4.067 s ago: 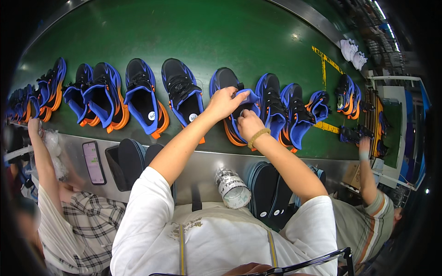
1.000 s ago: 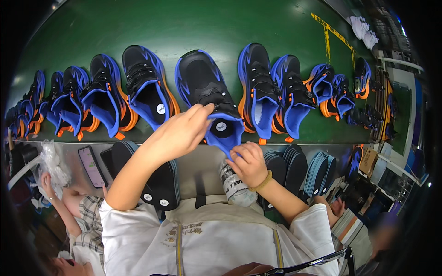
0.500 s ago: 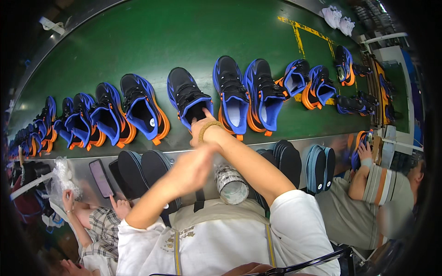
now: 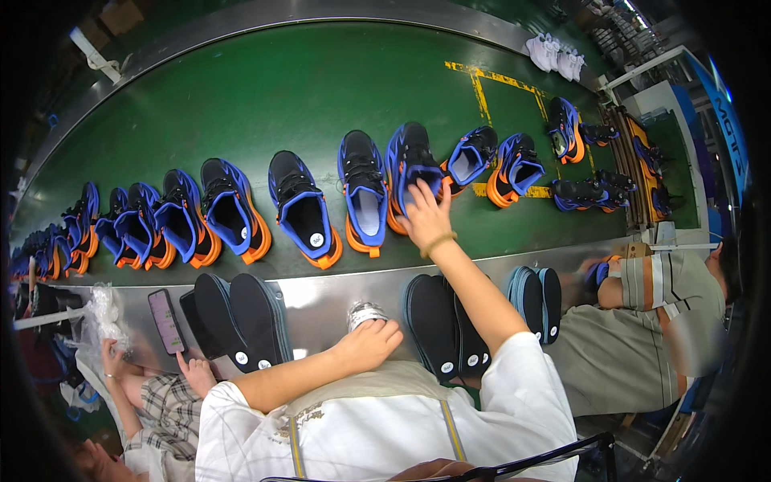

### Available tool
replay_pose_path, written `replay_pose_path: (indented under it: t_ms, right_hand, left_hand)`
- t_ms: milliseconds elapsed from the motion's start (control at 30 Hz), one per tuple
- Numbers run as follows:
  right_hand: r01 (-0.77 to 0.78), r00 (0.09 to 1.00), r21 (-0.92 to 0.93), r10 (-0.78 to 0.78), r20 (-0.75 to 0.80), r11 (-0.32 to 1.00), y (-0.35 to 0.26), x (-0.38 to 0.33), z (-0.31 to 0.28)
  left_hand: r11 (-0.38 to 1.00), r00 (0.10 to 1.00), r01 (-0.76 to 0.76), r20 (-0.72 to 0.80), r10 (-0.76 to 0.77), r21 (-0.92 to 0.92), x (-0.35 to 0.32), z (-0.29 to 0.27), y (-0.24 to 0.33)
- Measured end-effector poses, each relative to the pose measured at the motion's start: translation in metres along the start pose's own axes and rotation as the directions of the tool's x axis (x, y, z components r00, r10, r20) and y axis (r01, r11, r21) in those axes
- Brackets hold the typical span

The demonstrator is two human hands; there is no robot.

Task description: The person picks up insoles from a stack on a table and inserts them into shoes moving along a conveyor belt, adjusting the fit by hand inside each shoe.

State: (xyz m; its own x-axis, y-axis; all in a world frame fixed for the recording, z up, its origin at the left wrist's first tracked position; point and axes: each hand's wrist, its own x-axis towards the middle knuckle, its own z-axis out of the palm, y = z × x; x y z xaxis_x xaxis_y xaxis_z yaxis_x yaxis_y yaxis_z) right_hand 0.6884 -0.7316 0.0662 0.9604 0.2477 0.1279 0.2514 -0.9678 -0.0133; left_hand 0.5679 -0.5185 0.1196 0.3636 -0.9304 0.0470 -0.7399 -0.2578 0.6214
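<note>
Presently, in the head view, the person's right hand point(image 4: 428, 217) reaches over the near edge of the green tabletop point(image 4: 321, 88) to a black-and-blue shoe point(image 4: 412, 145) standing in a row of similar ones. Its fingers are spread apart and touch the shoe around its opening and collar. That shoe lies toward the near edge, right of the middle, with its toe pointing to the far edge.

Just left of it stands a shoe with a pale lining point(image 4: 367, 213), and farther left a shoe with a round white sticker point(image 4: 305, 213) inside. To its right, a tilted shoe point(image 4: 470, 157) sits close by. Yellow-and-black tape point(image 4: 514, 83) marks the tabletop toward its far right corner, where white shoes point(image 4: 554, 58) stand along the far edge.

The left hand point(image 4: 369, 345) is over a silvery roll point(image 4: 365, 312) on the metal ledge point(image 4: 325, 309) below the near edge; its fingers look bent, but I cannot tell whether they grip the roll. Black insoles point(image 4: 434, 321) lie on the ledge right of the roll, with another pair of insoles point(image 4: 257, 317) on its left. Beyond those lies a phone point(image 4: 166, 321), touched by a co-worker's hand point(image 4: 195, 373).
</note>
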Motion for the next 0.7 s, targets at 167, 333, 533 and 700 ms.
replay_pose_path:
  t_ms: [167, 333, 533, 700]
  right_hand:
    - [-0.593, 0.758, -0.045, 0.576, 0.306, 0.804, 0.025, 0.072, -0.011]
    - [-0.473, 0.823, 0.058, 0.418, 0.384, 0.879, 0.068, 0.047, -0.010]
    - [-0.407, 0.891, -0.136, 0.425, 0.159, 0.903, 0.119, -0.057, -0.032]
    - [-0.279, 0.960, 0.015, 0.278, 0.038, 0.960, 0.069, -0.151, -0.067]
  left_hand:
    - [0.997, 0.999, 0.012, -0.036, -0.010, 0.071, 0.007, 0.008, 0.005]
    - [0.993, 0.993, 0.020, -0.119, -0.006, 0.116, -0.001, 0.010, 0.006]
    - [0.986, 0.968, -0.075, -0.225, 0.108, 0.152, 0.007, 0.018, 0.004]
    - [0.960, 0.937, -0.107, -0.296, 0.184, 0.258, 0.001, 0.023, 0.000]
